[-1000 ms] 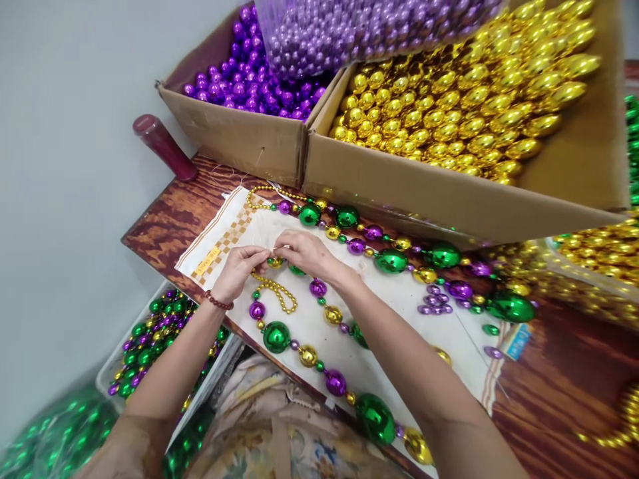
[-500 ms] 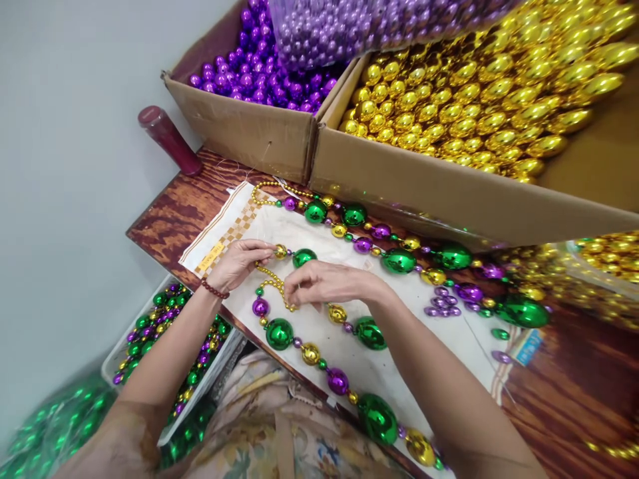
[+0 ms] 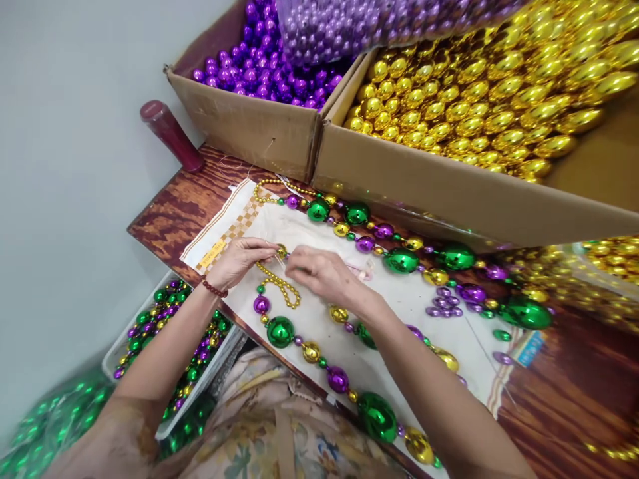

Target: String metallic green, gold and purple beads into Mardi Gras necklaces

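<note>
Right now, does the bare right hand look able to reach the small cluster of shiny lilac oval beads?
Probably yes: mostly bare white cloth separates the right hand from the lilac beads, though its fingers seem to hold thin thread.

We count two cardboard boxes (image 3: 464,179) on the far side, two looped bead strands (image 3: 338,379) over one cloth (image 3: 399,299), one dark red bottle (image 3: 172,136) far left, one white bin (image 3: 200,384) near left, and small purple beads (image 3: 444,303) too bunched to count.
</note>
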Motion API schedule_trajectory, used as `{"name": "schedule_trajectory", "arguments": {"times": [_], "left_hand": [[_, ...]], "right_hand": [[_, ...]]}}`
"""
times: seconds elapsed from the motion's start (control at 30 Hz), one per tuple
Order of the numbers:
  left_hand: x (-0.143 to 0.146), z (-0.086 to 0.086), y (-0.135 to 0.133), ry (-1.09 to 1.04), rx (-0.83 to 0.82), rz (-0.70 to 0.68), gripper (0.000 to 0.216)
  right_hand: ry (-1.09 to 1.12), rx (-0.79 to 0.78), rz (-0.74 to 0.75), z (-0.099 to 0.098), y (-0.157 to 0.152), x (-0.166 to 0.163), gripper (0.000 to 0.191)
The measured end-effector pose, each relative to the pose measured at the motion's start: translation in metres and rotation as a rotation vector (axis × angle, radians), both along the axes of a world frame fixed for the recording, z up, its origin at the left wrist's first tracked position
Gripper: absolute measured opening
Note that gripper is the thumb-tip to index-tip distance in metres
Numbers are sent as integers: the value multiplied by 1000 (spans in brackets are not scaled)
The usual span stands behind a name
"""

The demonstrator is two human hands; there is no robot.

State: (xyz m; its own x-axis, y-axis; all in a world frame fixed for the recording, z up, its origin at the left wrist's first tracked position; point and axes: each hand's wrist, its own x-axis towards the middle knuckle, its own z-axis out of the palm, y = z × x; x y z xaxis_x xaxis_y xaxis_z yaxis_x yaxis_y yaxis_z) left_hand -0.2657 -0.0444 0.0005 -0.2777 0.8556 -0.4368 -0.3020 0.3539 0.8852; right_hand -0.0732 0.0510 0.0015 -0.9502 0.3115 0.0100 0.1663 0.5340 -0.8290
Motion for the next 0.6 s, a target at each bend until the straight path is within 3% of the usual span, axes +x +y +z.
{"name": "schedule_trajectory", "arguments": {"times": [0.07, 0.1, 0.17, 0.27, 0.4, 0.5, 0.6], "left_hand": [[0, 1, 0, -6, 0, -35, 24], [0, 2, 0, -19, 5, -63, 23], [0, 5, 1, -48, 10, -144, 21], [0, 9, 0, -18, 17, -265, 19], [-1, 12, -2, 221, 79, -341, 19], [1, 15, -1, 515, 238, -382, 18], [7, 15, 1, 703, 372, -386, 20]], "right_hand": [[-83, -212, 260, 4, 1, 7, 19], [-100, -343, 320, 4, 3, 9, 19], [-39, -531, 180, 3, 9, 6, 22], [91, -607, -133, -2, 19, -6, 22], [2, -716, -30, -5, 28, -21, 12], [-96, -847, 87, -9, 34, -25, 11], [-176, -951, 113, -15, 38, -27, 16]]}}
